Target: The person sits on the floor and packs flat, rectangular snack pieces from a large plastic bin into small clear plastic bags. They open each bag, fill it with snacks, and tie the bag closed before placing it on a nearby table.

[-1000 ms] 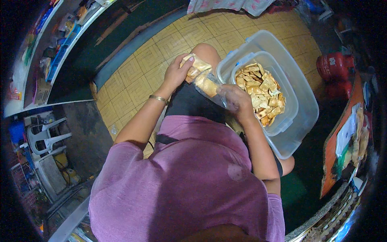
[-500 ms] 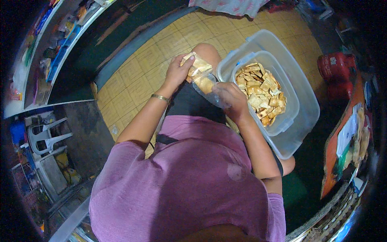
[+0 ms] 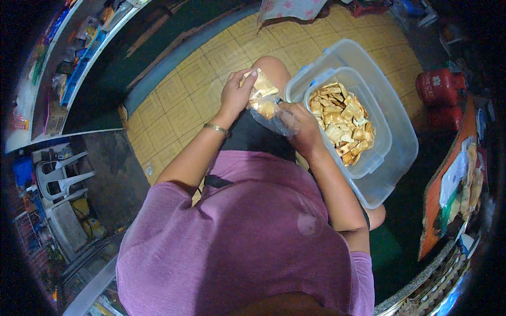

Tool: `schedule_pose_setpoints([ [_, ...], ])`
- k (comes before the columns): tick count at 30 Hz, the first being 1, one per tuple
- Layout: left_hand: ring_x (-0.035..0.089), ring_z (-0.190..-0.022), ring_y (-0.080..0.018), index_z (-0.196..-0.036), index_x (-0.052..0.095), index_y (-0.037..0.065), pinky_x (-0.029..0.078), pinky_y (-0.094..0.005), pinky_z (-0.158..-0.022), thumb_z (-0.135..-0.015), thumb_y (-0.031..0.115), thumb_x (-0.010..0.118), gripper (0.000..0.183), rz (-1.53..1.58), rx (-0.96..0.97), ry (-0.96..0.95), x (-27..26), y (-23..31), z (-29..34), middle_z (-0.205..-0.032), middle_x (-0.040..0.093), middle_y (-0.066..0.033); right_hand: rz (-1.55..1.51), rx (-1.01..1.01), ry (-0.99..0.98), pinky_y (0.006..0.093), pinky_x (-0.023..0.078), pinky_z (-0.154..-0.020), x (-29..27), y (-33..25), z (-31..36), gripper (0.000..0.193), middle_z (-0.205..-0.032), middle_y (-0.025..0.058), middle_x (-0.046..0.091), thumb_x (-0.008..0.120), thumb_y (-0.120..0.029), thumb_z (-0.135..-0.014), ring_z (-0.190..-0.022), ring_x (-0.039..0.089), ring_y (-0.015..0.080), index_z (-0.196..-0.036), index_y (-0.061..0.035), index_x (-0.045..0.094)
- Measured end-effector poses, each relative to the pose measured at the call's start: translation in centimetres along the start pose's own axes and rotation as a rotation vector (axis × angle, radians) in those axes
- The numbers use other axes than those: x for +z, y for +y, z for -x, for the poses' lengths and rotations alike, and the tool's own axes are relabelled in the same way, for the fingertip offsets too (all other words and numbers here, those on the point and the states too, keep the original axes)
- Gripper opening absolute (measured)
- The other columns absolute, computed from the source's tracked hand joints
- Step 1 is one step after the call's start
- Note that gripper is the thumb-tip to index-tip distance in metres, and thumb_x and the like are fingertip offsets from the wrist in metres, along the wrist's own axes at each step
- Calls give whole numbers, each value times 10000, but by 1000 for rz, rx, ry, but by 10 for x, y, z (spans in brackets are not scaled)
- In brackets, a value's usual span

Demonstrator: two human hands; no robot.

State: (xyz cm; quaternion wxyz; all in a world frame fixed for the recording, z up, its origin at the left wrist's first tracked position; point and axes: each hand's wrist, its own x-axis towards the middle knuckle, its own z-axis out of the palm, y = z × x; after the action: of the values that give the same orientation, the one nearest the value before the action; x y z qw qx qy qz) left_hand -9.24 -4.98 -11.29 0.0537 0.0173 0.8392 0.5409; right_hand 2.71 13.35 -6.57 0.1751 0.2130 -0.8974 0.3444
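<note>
A clear plastic bag (image 3: 274, 123) with flat golden-brown pastry pieces (image 3: 263, 87) inside is held over my lap. My left hand (image 3: 235, 95) is closed on the filled end, its thumb lying across the top. Around the loose, crinkled end, the fingers of my right hand (image 3: 304, 128) are closed, gathering the film. Part of the bag is hidden behind those fingers. To the right, a heap of similar pastry pieces (image 3: 342, 124) fills a small clear plastic container (image 3: 383, 134), which sits inside a larger translucent bin (image 3: 401, 150). Neither hand touches the heap.
Yellow patterned flooring (image 3: 179, 100) spreads ahead and left. A red gas cylinder (image 3: 440, 87) stands right of the bin, near an orange-brown board (image 3: 435, 210). White shelves (image 3: 87, 68) with goods line the left; a white plastic chair (image 3: 60, 176) is below them. A patterned cloth (image 3: 292, 9) hangs at the top.
My right hand has shifted slightly left and up, toward my left hand. The bag's loose end is more bunched and covers less length. The hanging cloth has swung to the left side's disadvantage, narrowing.
</note>
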Motion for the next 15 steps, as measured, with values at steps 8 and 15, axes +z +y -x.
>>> schedule_pose_setpoints([
  [8, 592, -1072, -298, -1135, 684, 68, 445, -346, -925, -916, 459, 581, 460, 90, -115, -24, 3, -8, -4, -1143, 607, -155, 68, -5, 56, 405, 514, -823, 4, 7, -10, 335, -1077, 141, 640, 651, 1, -695, -972, 618, 338, -1026, -50, 634],
  [15, 594, -1055, -268, -1151, 668, 32, 451, -329, -912, -915, 451, 591, 488, 176, -128, -41, 4, -14, -10, -1138, 604, -164, 26, 23, 84, 400, 506, -847, 3, 14, -16, 471, -1099, 137, 644, 667, 69, -627, -995, 616, 336, -1077, -71, 655],
])
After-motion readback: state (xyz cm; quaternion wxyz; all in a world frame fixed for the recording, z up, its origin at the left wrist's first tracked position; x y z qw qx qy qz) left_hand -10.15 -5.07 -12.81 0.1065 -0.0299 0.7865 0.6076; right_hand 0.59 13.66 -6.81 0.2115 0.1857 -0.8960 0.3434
